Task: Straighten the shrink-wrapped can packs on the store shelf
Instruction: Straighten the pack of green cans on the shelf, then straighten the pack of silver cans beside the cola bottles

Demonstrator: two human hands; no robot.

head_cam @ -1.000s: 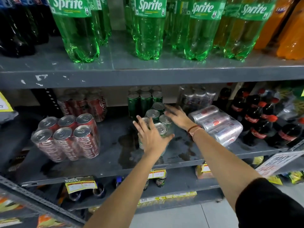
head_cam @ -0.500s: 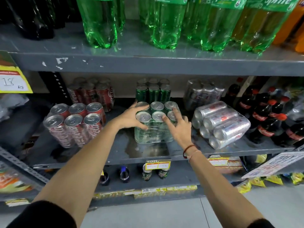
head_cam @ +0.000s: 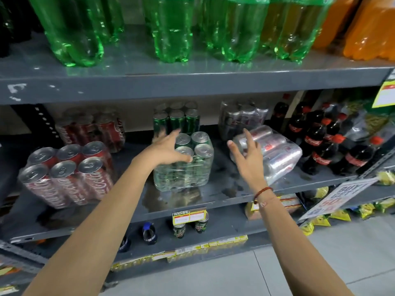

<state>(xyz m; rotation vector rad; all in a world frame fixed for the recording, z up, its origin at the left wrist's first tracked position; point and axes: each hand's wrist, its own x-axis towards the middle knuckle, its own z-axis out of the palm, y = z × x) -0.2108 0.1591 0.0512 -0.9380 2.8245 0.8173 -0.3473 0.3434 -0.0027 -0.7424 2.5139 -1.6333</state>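
With left hand (head_cam: 164, 149) spread on the green can pack (head_cam: 183, 167), open right hand (head_cam: 248, 154) risks toppling the tilted silver can pack (head_cam: 275, 154).

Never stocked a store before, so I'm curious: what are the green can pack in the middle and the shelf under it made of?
Green can pack: cans look like shiny metal, going by the silvery tops, wrapped in clear glossy plastic film that crinkles and glints. Shelf: seemingly grey painted metal, going by chipped paint on the shelf edge above.
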